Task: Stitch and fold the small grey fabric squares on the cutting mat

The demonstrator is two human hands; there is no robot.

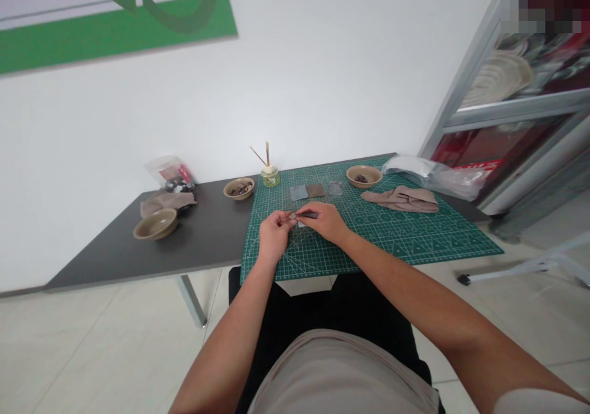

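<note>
Both my hands meet over the near middle of a green cutting mat. My left hand is closed in a pinch on a small pale piece at its fingertips. My right hand is closed round a thin dark tool whose tip points left at that piece. Just beyond the hands lie small flat squares on the mat: a grey one, a brown one and a clear one.
A grey table holds three beige bowls, a small jar with sticks, folded beige cloths, a bag of small pieces and clear plastic. A metal shelf stands at the right.
</note>
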